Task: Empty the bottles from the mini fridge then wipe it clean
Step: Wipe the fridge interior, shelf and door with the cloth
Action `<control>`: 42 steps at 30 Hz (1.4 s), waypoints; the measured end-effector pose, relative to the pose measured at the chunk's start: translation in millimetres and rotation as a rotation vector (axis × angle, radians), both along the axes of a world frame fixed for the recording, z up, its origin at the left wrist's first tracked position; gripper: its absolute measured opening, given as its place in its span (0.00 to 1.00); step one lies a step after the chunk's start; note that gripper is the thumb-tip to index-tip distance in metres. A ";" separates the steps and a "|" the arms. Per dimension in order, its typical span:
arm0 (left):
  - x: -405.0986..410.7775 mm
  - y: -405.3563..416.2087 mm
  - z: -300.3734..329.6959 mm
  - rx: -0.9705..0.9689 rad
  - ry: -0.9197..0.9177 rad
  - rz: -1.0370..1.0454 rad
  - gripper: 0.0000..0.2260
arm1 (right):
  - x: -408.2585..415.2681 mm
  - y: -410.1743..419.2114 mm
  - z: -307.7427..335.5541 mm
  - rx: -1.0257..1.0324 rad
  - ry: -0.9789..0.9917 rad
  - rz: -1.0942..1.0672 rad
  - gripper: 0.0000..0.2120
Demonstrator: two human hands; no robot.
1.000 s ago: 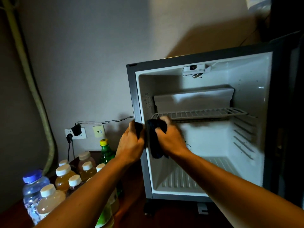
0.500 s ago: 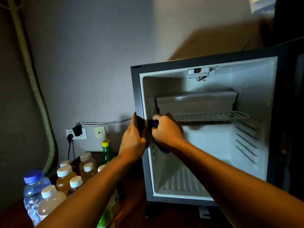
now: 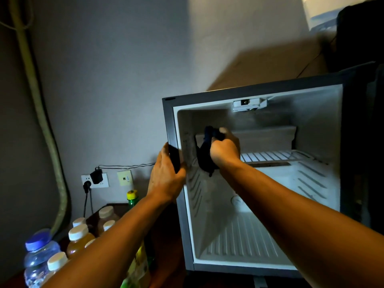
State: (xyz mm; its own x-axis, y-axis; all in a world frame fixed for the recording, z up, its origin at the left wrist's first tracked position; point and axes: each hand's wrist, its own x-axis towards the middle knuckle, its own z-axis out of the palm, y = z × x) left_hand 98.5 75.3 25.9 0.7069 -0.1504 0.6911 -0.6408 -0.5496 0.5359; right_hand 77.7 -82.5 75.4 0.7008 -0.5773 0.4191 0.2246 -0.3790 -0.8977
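Observation:
The mini fridge (image 3: 259,94) stands open with a white inside and no bottles in it. A wire shelf (image 3: 274,155) crosses its upper part. My right hand (image 3: 225,149) is inside the fridge near the upper left wall and grips a dark cloth (image 3: 204,156), which hangs down below my fist. My left hand (image 3: 166,179) grips the fridge's left front edge, thumb on the inner side. Several bottles (image 3: 79,238) with white, blue and yellow caps stand on the wooden surface to the left of the fridge.
A wall socket (image 3: 94,180) with a black plug and adapter sits low on the wall behind the bottles, with a cable running right. A thick pale hose (image 3: 41,113) runs down the wall at left. The dark fridge door (image 3: 372,142) stands open at right.
My right hand has moved the cloth upward and deeper along the fridge's left inner wall, from below shelf height to above it. My left hand has kept its hold on the front edge.

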 end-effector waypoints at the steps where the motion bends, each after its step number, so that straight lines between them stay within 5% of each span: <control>1: 2.6 -0.6 1.5 -0.005 0.004 -0.003 0.29 | 2.9 -0.5 2.3 -0.116 0.001 -0.010 0.16; 6: 18.2 0.6 -1.1 -0.033 0.037 -0.008 0.31 | 19.2 -1.9 3.3 -0.714 0.184 -0.198 0.10; 20: 10.5 -2.8 -2.4 -0.034 -0.039 -0.021 0.25 | 45.2 9.4 -13.2 -0.792 0.169 0.050 0.29; 27: 10.1 -0.9 2.3 -0.036 0.012 -0.052 0.10 | 18.4 10.4 -5.2 -0.633 0.167 0.154 0.31; 37: 9.1 7.6 -4.7 0.093 0.120 -0.051 0.10 | -22.3 11.1 -7.2 -0.443 0.003 0.439 0.18; 42: -20.2 5.9 -9.6 0.055 -0.358 0.147 0.19 | -40.9 6.0 -16.9 -0.004 -0.116 0.583 0.10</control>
